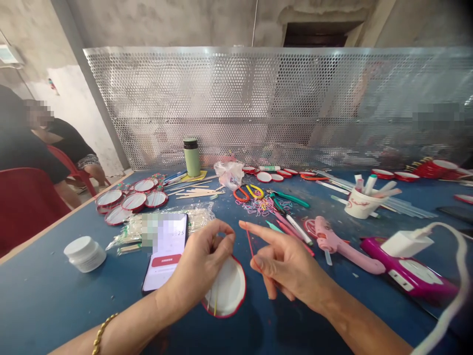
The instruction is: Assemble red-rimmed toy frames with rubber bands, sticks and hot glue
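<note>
My left hand [201, 266] is closed in a pinch over a round white disc with a red rim [228, 290] that lies on the blue table [51, 296]. Thin yellowish sticks lie across the disc under the fingers. My right hand [286, 264] is to the right of the disc, index finger stretched out, the other fingers curled around a thin red strand [250, 245] that rises beside the thumb.
A phone [166, 249] lies left of my hand, beside a bag of sticks [129, 231] and a white jar lid [84, 252]. Several red-rimmed discs [131, 199], a green bottle [191, 157], scissors [247, 192], a pink glue gun [338, 244], a cup of pens [360, 202] and a perforated metal screen [277, 103] stand behind. A person sits at far left.
</note>
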`<action>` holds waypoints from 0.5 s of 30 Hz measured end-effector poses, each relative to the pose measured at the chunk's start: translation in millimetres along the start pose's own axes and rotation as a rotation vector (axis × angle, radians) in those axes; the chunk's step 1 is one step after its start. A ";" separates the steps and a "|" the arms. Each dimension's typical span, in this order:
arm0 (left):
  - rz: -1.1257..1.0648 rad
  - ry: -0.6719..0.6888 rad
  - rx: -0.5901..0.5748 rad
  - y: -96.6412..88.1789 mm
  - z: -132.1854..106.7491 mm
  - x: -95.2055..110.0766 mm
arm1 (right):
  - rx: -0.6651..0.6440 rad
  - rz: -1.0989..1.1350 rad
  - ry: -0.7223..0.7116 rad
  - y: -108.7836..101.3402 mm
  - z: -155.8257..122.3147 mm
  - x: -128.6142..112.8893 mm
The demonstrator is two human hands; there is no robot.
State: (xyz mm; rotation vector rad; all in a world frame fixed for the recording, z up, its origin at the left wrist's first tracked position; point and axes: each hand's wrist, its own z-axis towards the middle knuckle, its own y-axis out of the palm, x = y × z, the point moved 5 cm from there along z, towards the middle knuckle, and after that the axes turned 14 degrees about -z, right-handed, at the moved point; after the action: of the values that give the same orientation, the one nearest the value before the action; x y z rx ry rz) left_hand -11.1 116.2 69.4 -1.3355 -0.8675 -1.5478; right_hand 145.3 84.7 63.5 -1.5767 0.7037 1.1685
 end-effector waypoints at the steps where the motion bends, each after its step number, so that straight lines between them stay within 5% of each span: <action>1: 0.031 0.025 0.054 -3.7 1.6 1.6 | -0.020 -0.031 0.002 3.0 -0.2 0.0; 6: 0.157 0.114 0.207 -9.9 3.4 7.7 | -0.013 -0.137 -0.067 14.8 3.2 -2.8; 10: 0.170 0.127 0.163 -2.4 1.1 7.1 | 0.078 -0.319 -0.169 19.1 6.1 -8.1; 15: 0.104 0.169 0.157 -0.8 -0.3 6.0 | 0.094 -0.237 -0.175 25.8 4.7 -11.5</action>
State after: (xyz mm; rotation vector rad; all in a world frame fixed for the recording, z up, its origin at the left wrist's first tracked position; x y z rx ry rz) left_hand -12.0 115.1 75.3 -1.1035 -0.7848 -1.4575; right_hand 117.2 79.5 64.4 -1.4170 0.4376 1.0666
